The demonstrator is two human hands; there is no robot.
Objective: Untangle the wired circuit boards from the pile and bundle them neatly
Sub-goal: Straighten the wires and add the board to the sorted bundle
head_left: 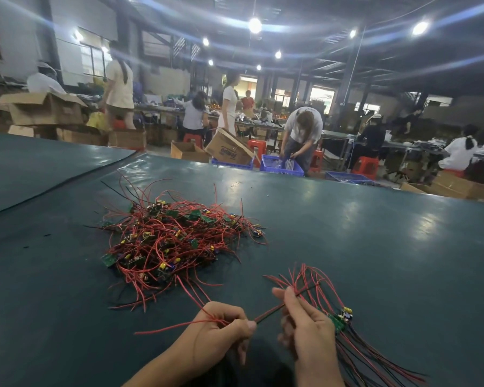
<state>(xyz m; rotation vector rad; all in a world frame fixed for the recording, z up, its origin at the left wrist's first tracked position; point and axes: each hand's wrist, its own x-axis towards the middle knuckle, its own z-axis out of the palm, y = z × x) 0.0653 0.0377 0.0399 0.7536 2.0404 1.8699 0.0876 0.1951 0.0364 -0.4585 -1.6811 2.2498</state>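
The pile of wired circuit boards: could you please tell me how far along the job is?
Done: a small bundle of boards sits gathered in the right hand. In hand: the left hand pinches a red-and-black wire pair stretched toward that bundle. Left: most boards lie tangled in the pile on the table.

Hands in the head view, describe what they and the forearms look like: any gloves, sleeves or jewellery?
Both are bare. The left hand and right hand wear no gloves, and no ring shows on the fingers in view. The left forearm and right forearm are uncovered down to the picture's bottom edge: no sleeve, watch or bracelet shows.
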